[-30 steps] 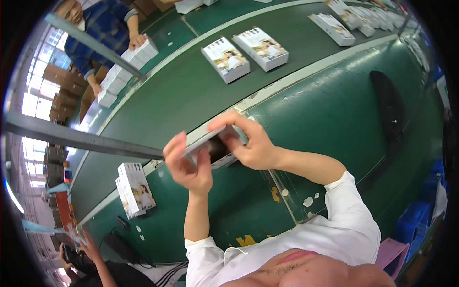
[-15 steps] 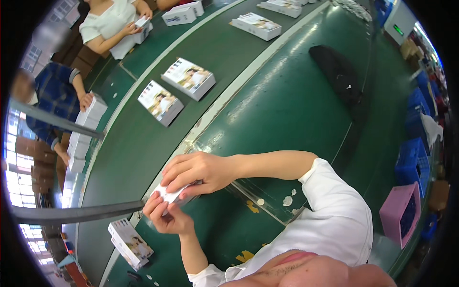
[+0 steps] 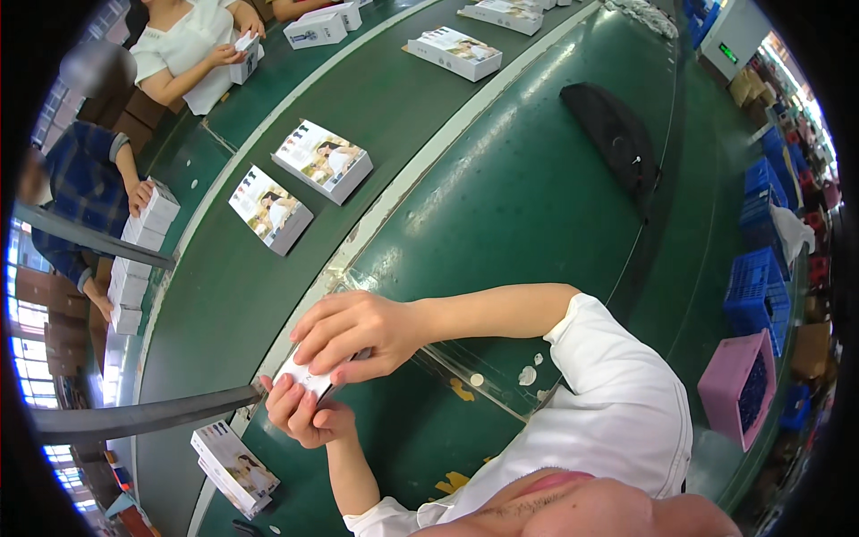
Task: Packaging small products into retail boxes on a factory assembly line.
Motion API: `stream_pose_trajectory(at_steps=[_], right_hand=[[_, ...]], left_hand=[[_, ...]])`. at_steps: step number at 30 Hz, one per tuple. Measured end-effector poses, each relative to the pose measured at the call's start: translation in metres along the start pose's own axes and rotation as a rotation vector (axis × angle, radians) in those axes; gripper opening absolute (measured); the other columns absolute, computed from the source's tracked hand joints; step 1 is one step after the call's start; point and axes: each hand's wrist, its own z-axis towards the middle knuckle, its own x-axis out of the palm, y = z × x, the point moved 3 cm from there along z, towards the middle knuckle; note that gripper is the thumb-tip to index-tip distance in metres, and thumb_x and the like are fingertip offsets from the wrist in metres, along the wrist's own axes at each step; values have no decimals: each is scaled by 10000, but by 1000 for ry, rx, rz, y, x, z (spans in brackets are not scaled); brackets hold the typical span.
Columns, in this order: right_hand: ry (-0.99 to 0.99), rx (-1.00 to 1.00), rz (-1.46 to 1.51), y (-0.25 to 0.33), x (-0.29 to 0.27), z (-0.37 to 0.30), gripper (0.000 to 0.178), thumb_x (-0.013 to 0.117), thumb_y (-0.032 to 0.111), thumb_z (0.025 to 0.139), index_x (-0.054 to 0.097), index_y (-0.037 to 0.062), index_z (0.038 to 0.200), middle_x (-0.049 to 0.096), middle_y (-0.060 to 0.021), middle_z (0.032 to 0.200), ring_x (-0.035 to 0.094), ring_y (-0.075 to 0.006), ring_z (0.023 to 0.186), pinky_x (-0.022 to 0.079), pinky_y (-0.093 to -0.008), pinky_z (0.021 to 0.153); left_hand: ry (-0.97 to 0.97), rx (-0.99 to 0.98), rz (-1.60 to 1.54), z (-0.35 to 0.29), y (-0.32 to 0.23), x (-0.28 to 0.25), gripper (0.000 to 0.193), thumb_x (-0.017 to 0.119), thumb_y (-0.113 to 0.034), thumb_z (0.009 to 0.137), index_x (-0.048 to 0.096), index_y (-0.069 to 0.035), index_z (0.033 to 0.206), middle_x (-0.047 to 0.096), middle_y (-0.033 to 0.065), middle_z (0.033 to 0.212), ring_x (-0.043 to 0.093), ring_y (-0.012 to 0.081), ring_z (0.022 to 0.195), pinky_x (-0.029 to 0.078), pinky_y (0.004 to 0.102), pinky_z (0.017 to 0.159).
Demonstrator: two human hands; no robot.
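Observation:
Between both my hands is a small white box [image 3: 307, 376], partly covered by fingers. My left hand [image 3: 309, 416] is closed around its lower end from below. From above, my right hand [image 3: 362, 331] grips the other end, its fingers bent over the top. What the fingertips do on the covered side is hidden. Close to my left hand, two stacked white boxes with a picture of people on the lid [image 3: 234, 470] lie at the table's edge. A grey metal bar [image 3: 161, 413] reaches in from the left and ends near my left hand.
Two picture-lidded boxes, one nearer [image 3: 268, 210] and one farther [image 3: 324, 161], lie on the green conveyor belt [image 3: 358, 98]. A black bag [image 3: 608, 134] rests on the green table [image 3: 501, 215]. Crates, including a pink one [image 3: 707, 394], stand right. Two co-workers handle boxes across the belt.
The two boxes on the belt have slid a little toward me and to the left. My hands have shifted slightly on the small box, showing more of its white face. The whole view has shifted slightly.

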Motion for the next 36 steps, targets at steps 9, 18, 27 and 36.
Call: stream_pose_trajectory(at_steps=[9,18,27,36], right_hand=[[-99,-95,-56,3,-3,-8,106,673,157,861,703,74,920,705,-85,1109,639,-339,1102,544,-418,835],[-103,3,-82,6,-7,-10,198,590,202,903,708,43,903,705,-155,1086,627,-380,1122,500,-468,950],[-140,45,-33,-4,43,-14,278,519,214,958,691,-4,956,695,-202,1097,614,-380,1126,462,-460,979],[-336,327,42,-43,52,-29,302,430,112,975,663,-60,1060,661,-212,1207,607,-258,1150,444,-366,1017]], left_hand=[[-49,142,48,-5,-4,11,333,394,-361,1053,566,-86,981,556,95,1008,614,293,974,467,570,1022],[50,31,128,-27,-3,0,647,562,-467,939,448,-51,1420,399,260,1424,423,448,1307,407,564,1028],[505,-655,-53,-58,13,-52,843,885,-158,692,438,-35,1397,625,154,1225,621,308,1136,494,385,965],[128,-458,1087,-58,24,-240,555,802,-295,764,615,-58,1230,643,111,1215,598,310,1091,452,428,943]])
